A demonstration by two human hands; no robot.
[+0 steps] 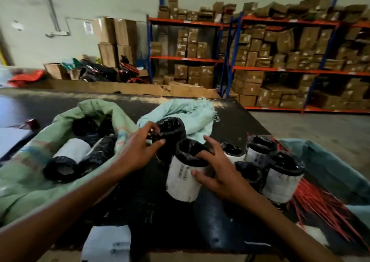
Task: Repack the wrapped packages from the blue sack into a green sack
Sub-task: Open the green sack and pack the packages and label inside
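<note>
Green sack (50, 173); black-wrapped packages (183, 173), white labels; pale blue sack (192, 111); red strips (320, 199), possibly ties.

Dark bench (230, 121), green sack (40, 173) slumped open on its left side, pale blue sack (192, 113) crumpled at the far middle, wrapped packages (280, 179) standing clustered right of centre, red strips (320, 199) beside them, white labelled parcel (108, 243) at near edge

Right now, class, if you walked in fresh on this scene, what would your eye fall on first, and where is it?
At centre, two bare hands grip cylindrical packages wrapped in black plastic: the left hand holds an all-black roll, the right hand a white-labelled roll. To the left lies the open green woven sack, already holding several rolls. Behind, orange-and-blue shelving is stacked with brown cardboard boxes.
</note>
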